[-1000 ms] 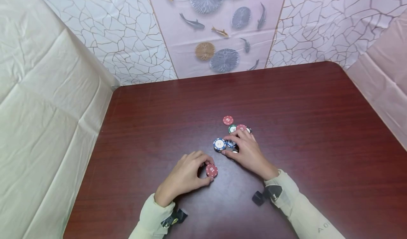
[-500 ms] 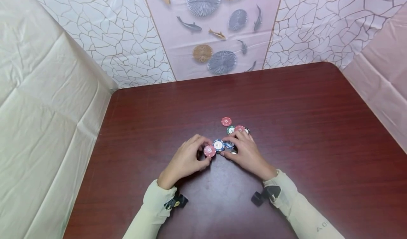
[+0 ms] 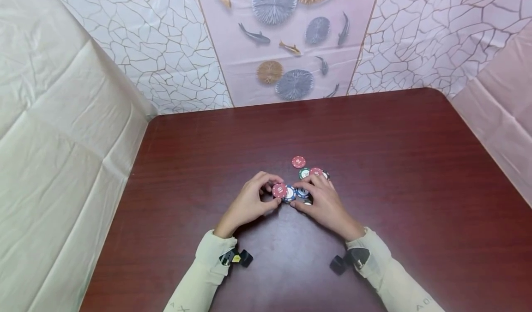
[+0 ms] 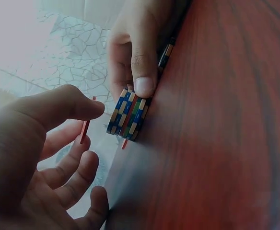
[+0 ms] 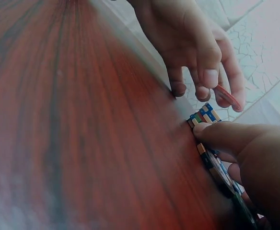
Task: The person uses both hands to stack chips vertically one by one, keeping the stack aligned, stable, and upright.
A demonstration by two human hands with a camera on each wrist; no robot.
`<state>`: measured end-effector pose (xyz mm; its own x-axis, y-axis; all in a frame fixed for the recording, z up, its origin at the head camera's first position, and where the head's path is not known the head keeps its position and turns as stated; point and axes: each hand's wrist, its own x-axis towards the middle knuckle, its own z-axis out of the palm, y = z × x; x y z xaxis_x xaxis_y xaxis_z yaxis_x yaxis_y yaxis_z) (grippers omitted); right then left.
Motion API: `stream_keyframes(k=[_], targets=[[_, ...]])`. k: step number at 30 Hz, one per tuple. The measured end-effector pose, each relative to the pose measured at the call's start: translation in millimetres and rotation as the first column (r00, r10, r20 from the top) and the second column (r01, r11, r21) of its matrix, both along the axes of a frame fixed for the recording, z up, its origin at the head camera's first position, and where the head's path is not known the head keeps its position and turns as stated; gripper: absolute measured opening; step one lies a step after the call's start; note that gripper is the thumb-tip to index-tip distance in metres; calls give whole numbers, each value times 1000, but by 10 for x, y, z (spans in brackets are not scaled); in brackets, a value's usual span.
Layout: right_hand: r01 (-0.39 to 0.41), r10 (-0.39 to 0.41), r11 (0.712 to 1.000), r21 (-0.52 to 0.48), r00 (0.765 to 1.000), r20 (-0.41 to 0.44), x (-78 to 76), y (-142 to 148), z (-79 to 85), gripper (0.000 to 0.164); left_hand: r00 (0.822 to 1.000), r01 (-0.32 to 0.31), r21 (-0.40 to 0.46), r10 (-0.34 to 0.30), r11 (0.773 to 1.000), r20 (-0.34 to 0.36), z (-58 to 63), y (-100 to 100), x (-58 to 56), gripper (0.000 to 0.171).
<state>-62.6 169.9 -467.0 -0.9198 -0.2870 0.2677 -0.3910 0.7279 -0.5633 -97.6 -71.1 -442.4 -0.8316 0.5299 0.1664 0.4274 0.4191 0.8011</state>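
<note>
Nearer the chip stack [image 3: 290,194] now, one red chip [image 3: 279,190] sits pinched between left fingers [image 3: 273,178]; right fingers [image 3: 301,205] grip the stack.

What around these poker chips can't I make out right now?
Head view: the top blue chip's full number, partly covered by the red chip in the left hand.
Head view: most of the pale-centred chip, covered by the right hand.
Left wrist view: the dark-edged chip's face, seen edge-on.
Right wrist view: part of the chip stack, behind the right hand.
</note>
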Motion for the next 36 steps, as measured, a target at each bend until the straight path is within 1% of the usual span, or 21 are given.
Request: stream_keyframes(k=[4, 8, 11, 17, 25, 36], targets=[[0, 0, 1000, -7, 1000, -4, -3, -12, -11, 46, 1000, -13, 41, 13, 999, 15, -51, 14, -4, 43], [8, -8, 1000, -6, 1000, -18, -9, 9, -11, 46, 1000, -20, 89, 18, 996, 20, -88, 80, -4, 42], [9, -9, 1000, 3, 1000, -19, -19, 18, -8, 46, 999, -33, 103, 31, 994, 16, -104, 106, 3, 41], [5, -5, 1000, 3, 1000, -6, -11, -6, -20, 47, 998, -54, 100, 56, 994, -13, -157, 97, 26, 43], [12, -12, 1000, -4, 1000, -20, -25, -30, -43, 46, 996, -64, 107, 71, 992, -59, -192, 107, 44, 42], [5, -5, 1000, -5, 1000, -20, -23, -24, -48, 46, 994, -77, 79, 83, 994, -68, -219, 112, 42, 40]])
